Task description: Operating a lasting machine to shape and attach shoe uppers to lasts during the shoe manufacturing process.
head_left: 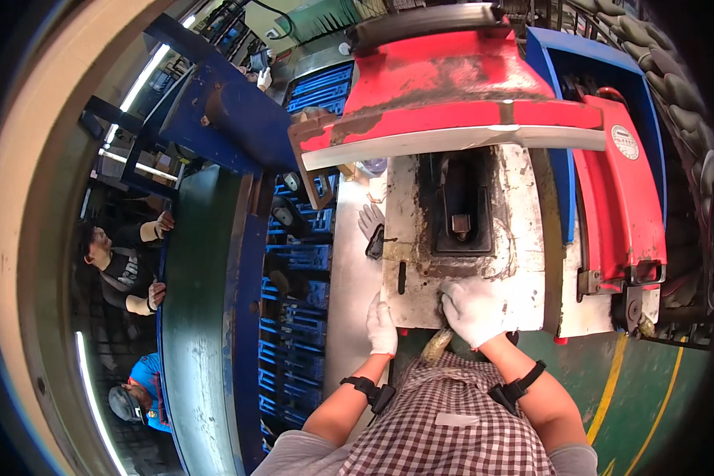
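Both my hands wear white gloves at the near edge of a worn, whitish metal plate [516, 238]. My left hand [381, 327] rests at the plate's near left corner, its fingers stretched forward. Over the near edge lies my right hand [472, 312], fingers curled in; whatever they hold, if anything, is hidden. Just below it, a yellowish, worn rounded piece [436, 346] sticks out under the plate. Set in the plate is a black, shoe-shaped mould [462, 243] with a small metal block [460, 224] inside. A red press head [452, 75] with a bare metal edge overhangs its far end.
Left of the plate lie a grey glove [370, 219] and a black loop-shaped piece [375, 243]. Blue slatted racks [297, 258] with dark shoes and a green conveyor belt [194, 317] run further left, with two people beyond. A red arm [619, 190] stands right.
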